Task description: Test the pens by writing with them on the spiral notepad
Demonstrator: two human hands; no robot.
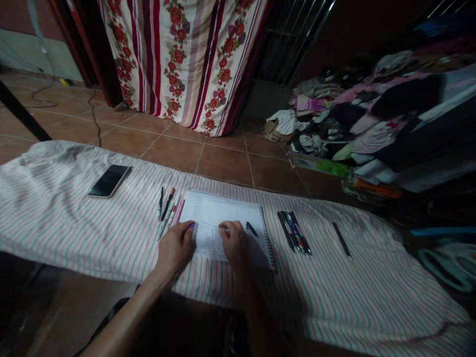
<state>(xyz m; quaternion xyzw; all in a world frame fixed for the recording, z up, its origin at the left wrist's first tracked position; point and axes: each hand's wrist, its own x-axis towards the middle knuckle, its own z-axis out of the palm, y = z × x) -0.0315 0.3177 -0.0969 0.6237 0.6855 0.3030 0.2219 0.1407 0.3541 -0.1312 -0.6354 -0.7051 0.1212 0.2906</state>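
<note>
My left hand [176, 247] rests at the left edge of a spiral notebook [208, 208], its fingers closed on a small blue-purple piece [192, 225], too small to name. Over the middle of the page my right hand [236, 244] is closed, thumb and fingertips together; what it holds, if anything, cannot be made out. A faint pale line runs between the two hands. Faint writing covers the open page. Beside my right hand, a short black pen [252, 228] lies on the paper near the spiral binding.
Several pens and markers [171, 210] lie left of the notebook, and a phone [109, 181] further left. To the right are several dark pens [293, 232] and a lone pen [342, 241]. Striped cloth [141, 248] covers the surface. Beyond are a floral curtain [186, 59] and piled clothes [357, 109].
</note>
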